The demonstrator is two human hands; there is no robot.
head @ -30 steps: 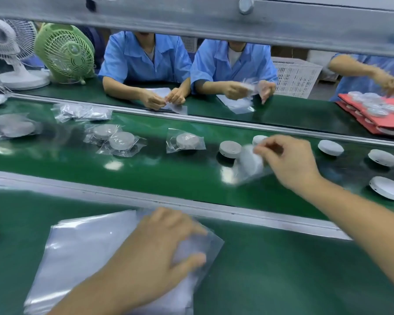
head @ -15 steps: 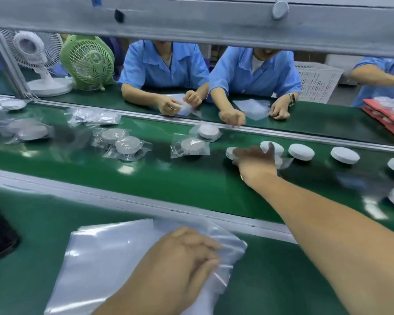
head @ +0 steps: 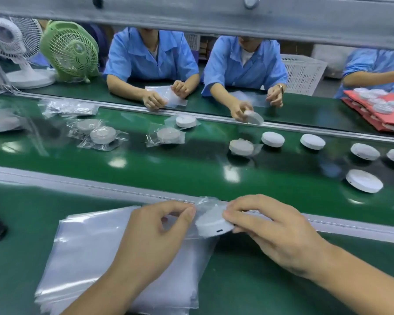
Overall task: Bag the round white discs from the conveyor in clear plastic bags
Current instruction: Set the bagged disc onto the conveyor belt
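Insertion: our right hand (head: 278, 233) pinches the round white disc (head: 210, 225), left hand (head: 155, 235) at nine o'clock pinches the clear plastic bag (head: 206, 202); next, slide in

Pinches a thin clear plastic bag (head: 203, 202) with thumb and forefinger of the left hand (head: 155, 235), forearm from 7 o'clock. Grips a round white disc (head: 210, 225) in the curled right hand (head: 275, 233), forearm from 4 o'clock.

disc (head: 210, 222): white
bags (head: 96, 253): clear, glossy
conveyor belt (head: 168, 164): green
rail (head: 77, 185): grey
fans (head: 69, 50): green, white
shirts (head: 150, 57): blue
trays (head: 382, 112): red
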